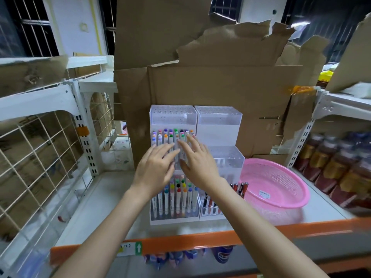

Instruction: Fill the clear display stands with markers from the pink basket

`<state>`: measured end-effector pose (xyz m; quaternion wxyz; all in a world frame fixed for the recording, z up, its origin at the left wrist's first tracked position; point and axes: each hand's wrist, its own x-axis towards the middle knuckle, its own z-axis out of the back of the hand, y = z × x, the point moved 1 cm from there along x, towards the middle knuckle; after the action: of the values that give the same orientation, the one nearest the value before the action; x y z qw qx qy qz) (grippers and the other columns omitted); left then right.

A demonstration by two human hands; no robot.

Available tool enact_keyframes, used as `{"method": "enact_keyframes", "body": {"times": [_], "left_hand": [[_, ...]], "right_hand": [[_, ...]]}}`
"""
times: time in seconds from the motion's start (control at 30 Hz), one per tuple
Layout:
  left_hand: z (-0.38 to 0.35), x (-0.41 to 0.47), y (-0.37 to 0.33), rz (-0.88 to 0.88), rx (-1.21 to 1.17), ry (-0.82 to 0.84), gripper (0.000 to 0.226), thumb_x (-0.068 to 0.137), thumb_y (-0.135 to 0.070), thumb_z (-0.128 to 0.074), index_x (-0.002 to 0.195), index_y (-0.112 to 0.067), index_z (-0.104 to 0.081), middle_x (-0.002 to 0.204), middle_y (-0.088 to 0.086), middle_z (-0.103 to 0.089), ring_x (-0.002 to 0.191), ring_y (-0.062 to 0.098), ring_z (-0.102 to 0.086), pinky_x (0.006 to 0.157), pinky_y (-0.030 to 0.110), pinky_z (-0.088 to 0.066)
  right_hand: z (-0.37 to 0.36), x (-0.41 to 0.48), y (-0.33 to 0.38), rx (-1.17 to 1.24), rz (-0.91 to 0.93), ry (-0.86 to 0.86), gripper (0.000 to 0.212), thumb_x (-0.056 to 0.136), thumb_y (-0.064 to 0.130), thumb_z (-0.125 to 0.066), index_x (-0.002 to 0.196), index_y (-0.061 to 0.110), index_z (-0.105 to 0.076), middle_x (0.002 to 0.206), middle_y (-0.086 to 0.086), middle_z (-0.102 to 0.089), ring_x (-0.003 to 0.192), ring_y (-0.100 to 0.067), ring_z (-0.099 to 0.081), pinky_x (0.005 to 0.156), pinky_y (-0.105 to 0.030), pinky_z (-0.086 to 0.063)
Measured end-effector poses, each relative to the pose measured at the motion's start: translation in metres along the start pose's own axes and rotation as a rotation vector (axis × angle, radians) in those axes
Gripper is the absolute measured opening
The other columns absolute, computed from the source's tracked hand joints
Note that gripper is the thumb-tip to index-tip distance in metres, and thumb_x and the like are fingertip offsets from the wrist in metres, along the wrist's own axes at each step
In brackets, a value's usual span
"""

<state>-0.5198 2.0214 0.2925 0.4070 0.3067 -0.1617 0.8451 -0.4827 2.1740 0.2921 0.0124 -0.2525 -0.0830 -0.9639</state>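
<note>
Where the right hand point(197, 161) spreads, round-capped markers point(170, 135) fill a clear stepped stand point(172, 116).

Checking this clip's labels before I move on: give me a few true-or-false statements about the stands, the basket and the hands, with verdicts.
1. The pink basket sits to the right of the two clear display stands. True.
2. The left stand's top tier is full of markers. False: that top tier is empty; the markers fill its middle and bottom tiers.
3. The left hand and right hand reach over the middle-tier markers with fingers spread. True.
4. The right hand pinches a marker. False: it holds nothing.
5. The basket is heaped with markers. False: none show inside it.
</note>
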Motion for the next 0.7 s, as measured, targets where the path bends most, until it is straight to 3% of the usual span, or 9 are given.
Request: {"method": "enact_keyframes", "body": {"times": [0.13,0.33,0.4,0.5,0.57,0.63,0.7], "left_hand": [[-0.014,-0.030,-0.009,0.029,0.006,0.109,0.045,0.068,-0.013,-0.078,0.112,-0.007,-0.067,0.115,0.011,-0.066,0.106,0.026,-0.064,0.096,0.042,-0.047],[-0.035,-0.064,-0.020,0.075,0.060,0.261,0.045,0.063,-0.015,-0.076,0.106,-0.003,-0.069,0.108,0.013,-0.069,0.098,0.028,-0.068,0.084,0.043,-0.054],[-0.038,-0.071,-0.021,0.074,0.109,0.285,0.049,0.062,-0.019,-0.075,0.108,-0.004,-0.069,0.112,0.014,-0.068,0.101,0.030,-0.067,0.082,0.046,-0.054],[-0.040,-0.075,-0.023,0.094,0.177,0.354,0.068,0.048,-0.019,-0.088,0.111,-0.004,-0.069,0.115,0.013,-0.067,0.104,0.032,-0.066,0.080,0.047,-0.054],[-0.038,-0.075,-0.027,0.142,0.182,0.378,0.071,0.057,-0.020,-0.085,0.122,-0.004,-0.062,0.127,0.013,-0.061,0.117,0.031,-0.058,0.091,0.047,-0.049],[-0.035,-0.074,-0.035,0.211,0.180,0.392,0.068,0.082,-0.023,-0.064,0.143,-0.008,-0.038,0.150,0.008,-0.037,0.140,0.025,-0.033,0.112,0.043,-0.028],[-0.032,-0.072,-0.044,0.247,0.180,0.380,0.065,0.093,-0.027,-0.047,0.151,-0.014,-0.019,0.158,0.002,-0.017,0.146,0.018,-0.013,0.117,0.038,-0.011]], "right_hand": [[-0.009,-0.021,0.010,-0.047,-0.023,0.020,0.062,0.100,0.034,-0.047,0.153,0.026,-0.017,0.162,-0.006,-0.003,0.150,-0.025,0.000,0.120,-0.044,-0.005],[-0.027,-0.068,0.023,0.017,-0.002,0.149,0.055,0.100,0.023,-0.043,0.151,0.019,-0.023,0.161,-0.009,-0.014,0.149,-0.024,-0.009,0.120,-0.040,-0.005],[-0.036,-0.082,0.026,0.007,0.010,0.216,0.061,0.099,0.021,-0.042,0.154,0.015,-0.015,0.161,-0.009,-0.012,0.149,-0.024,-0.007,0.120,-0.039,-0.003],[-0.043,-0.090,0.025,-0.023,0.024,0.248,0.072,0.098,0.022,-0.045,0.155,0.013,-0.002,0.162,-0.009,-0.007,0.150,-0.024,-0.002,0.120,-0.039,0.002],[-0.041,-0.088,0.023,-0.027,0.046,0.254,0.071,0.099,0.023,-0.044,0.155,0.013,-0.002,0.161,-0.010,-0.009,0.149,-0.025,-0.003,0.120,-0.040,0.002],[-0.037,-0.084,0.021,-0.038,0.066,0.249,0.069,0.099,0.023,-0.043,0.155,0.014,-0.003,0.161,-0.011,-0.012,0.149,-0.026,-0.007,0.121,-0.041,0.002],[-0.026,-0.083,0.018,-0.032,0.086,0.243,0.069,0.099,0.022,-0.044,0.155,0.015,-0.004,0.161,-0.010,-0.012,0.149,-0.025,-0.008,0.120,-0.042,0.002]]}}
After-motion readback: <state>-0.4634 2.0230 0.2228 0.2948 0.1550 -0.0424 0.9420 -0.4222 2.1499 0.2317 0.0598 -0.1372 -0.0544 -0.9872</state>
